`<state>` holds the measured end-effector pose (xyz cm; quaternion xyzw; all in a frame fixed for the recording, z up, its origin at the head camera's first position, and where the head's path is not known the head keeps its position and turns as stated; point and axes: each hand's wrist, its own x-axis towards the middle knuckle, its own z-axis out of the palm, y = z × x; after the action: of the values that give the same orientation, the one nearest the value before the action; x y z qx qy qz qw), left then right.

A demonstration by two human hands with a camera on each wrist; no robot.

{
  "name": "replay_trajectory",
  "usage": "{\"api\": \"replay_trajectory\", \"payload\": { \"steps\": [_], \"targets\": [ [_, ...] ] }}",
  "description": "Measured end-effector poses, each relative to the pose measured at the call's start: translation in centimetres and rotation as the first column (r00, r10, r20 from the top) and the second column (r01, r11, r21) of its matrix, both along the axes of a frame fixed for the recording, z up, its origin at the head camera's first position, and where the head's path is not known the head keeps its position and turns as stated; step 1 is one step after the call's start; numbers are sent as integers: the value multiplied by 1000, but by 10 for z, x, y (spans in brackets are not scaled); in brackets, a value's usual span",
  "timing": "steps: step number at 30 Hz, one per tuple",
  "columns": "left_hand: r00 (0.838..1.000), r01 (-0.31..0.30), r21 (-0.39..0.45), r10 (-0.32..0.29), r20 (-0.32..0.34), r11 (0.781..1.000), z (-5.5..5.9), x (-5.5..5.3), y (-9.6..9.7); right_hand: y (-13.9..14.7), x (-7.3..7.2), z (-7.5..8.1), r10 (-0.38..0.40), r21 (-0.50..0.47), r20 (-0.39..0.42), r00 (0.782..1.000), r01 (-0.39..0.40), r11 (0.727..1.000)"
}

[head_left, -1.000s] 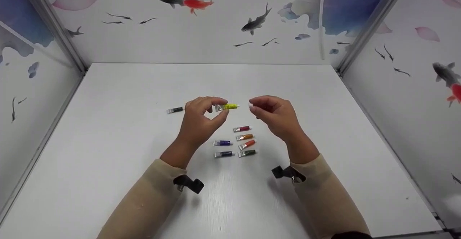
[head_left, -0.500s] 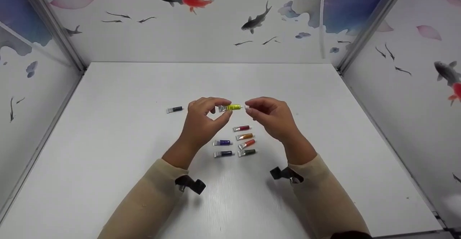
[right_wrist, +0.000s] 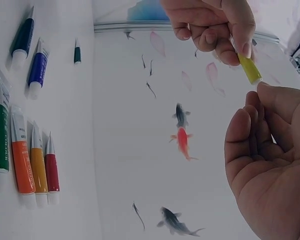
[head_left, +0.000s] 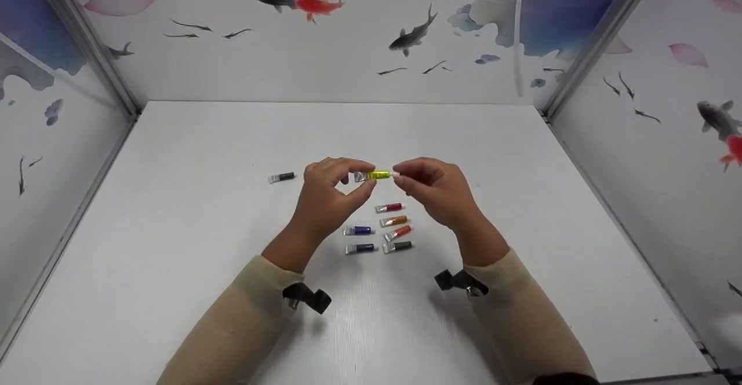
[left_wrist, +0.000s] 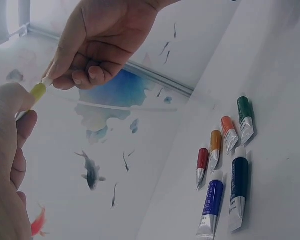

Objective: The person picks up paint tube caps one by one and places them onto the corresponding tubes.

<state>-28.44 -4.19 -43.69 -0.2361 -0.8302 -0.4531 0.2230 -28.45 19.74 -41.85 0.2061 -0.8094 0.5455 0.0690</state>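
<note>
Between thumb and fingers, my left hand [head_left: 330,191] pinches a small yellow paint tube [head_left: 379,174] above the table, its silver crimped end toward the palm. My right hand [head_left: 437,188] pinches a white cap [head_left: 395,174] at the tube's nozzle end, thumb against fingertip. In the left wrist view the cap [left_wrist: 47,81] sits in line with the yellow tube [left_wrist: 38,92]. The right wrist view has the yellow tube [right_wrist: 250,69] meeting the right thumb and fingertip, which hide most of the cap.
Nearer the body lie a red tube [head_left: 389,207], an ochre tube [head_left: 395,221], an orange tube [head_left: 398,233], a dark green tube [head_left: 398,247], a violet-blue tube [head_left: 359,231] and a navy tube [head_left: 360,249]. Another dark tube [head_left: 282,177] lies left of the left hand. Printed panels enclose the white table [head_left: 203,141].
The hands have come together: the left hand moved right with the yellow tube, the right hand moved left with the cap. The gap between cap and nozzle has closed.
</note>
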Motion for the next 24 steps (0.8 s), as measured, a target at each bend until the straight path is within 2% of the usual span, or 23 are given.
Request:
{"api": "replay_trajectory", "payload": {
  "steps": [12, 24],
  "targets": [
    [1000, 7, -4, -7, 15, 1000, 0, 2, 0, -2, 0, 1, -39, 86, -10, 999, 40, 995],
    [1000, 6, 0, -6, 18, 1000, -2, 2, 3, -4, -2, 2, -65, 116, 32, 997, 61, 991]
  ]
}}
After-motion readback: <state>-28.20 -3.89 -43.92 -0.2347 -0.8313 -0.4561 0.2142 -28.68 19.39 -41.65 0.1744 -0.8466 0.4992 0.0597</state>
